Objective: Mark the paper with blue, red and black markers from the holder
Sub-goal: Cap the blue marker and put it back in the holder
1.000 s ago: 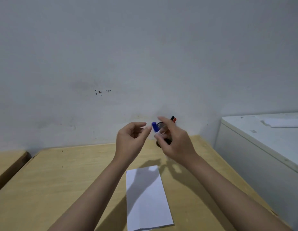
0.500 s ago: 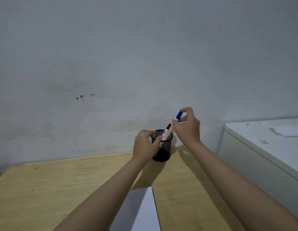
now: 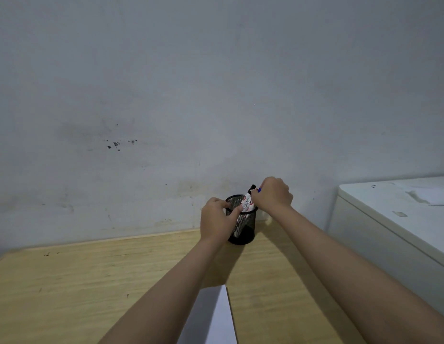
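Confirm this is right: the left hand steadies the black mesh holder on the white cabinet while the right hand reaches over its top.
Not quite. The head view shows the black mesh holder on the wooden table, not the white cabinet. The left hand steadies it while the right hand reaches over its top.

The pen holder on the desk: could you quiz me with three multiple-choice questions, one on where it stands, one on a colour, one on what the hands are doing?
1. Where does the mesh holder stand?
A. by the wall at the desk's far edge
B. on the white cabinet
C. on the paper

2. What colour is the holder?
A. black
B. red
C. yellow

3. What is the left hand doing?
A. lying flat on the paper
B. gripping the holder's rim
C. hanging off the desk

Key: 1 A, it sits on the wooden desk near the wall; 2 A, dark mesh; 3 B, fingers at the rim while the right hand holds a blue marker above it.
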The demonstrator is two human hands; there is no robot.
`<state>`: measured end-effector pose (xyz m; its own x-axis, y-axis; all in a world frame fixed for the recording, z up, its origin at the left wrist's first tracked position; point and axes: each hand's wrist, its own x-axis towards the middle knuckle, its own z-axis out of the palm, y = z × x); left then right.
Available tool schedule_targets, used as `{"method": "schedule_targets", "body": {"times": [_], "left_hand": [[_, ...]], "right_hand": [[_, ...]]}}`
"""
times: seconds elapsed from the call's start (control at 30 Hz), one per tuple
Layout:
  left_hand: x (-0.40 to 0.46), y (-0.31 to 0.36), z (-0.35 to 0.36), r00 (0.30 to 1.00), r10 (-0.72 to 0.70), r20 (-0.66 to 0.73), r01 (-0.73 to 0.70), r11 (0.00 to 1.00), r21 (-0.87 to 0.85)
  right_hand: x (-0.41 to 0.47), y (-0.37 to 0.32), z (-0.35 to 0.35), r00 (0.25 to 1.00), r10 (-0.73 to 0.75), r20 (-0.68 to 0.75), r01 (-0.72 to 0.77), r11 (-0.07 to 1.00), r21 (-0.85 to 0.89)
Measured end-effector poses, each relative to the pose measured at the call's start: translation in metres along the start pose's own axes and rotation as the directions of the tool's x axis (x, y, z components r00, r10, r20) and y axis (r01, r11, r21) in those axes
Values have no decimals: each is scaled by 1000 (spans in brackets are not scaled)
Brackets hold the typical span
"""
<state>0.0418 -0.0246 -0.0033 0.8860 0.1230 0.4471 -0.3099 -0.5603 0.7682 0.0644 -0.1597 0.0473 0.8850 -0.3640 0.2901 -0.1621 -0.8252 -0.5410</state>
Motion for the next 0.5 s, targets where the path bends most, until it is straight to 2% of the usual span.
{"method": "schedule_targets", "body": {"times": [0.13, 0.2, 0.27, 0.37, 0.43, 0.5], "left_hand": [[1, 5, -1, 1000, 1, 13, -2, 999, 32], [0, 7, -2, 1000, 7, 22, -9, 998, 59], [-4, 8, -4, 1000, 16, 16, -17, 999, 46], [-17, 12, -12, 999, -7, -38, 3, 994, -109], [-27, 18, -24, 998, -45, -53, 32, 972, -231], [-40, 27, -39, 993, -116, 10, 110, 909, -401]], "right_hand": [[0, -11, -8, 999, -47, 3, 47, 999, -19], [-5, -16, -13, 997, -80, 7, 79, 993, 91], [-11, -19, -19, 993, -115, -16, 115, 948, 295], [-23, -20, -33, 976, -178, -122, 216, 825, 522], [-36, -18, -45, 951, -239, -195, 308, 772, 556], [-56, -16, -56, 904, -323, -279, 426, 723, 544]]}}
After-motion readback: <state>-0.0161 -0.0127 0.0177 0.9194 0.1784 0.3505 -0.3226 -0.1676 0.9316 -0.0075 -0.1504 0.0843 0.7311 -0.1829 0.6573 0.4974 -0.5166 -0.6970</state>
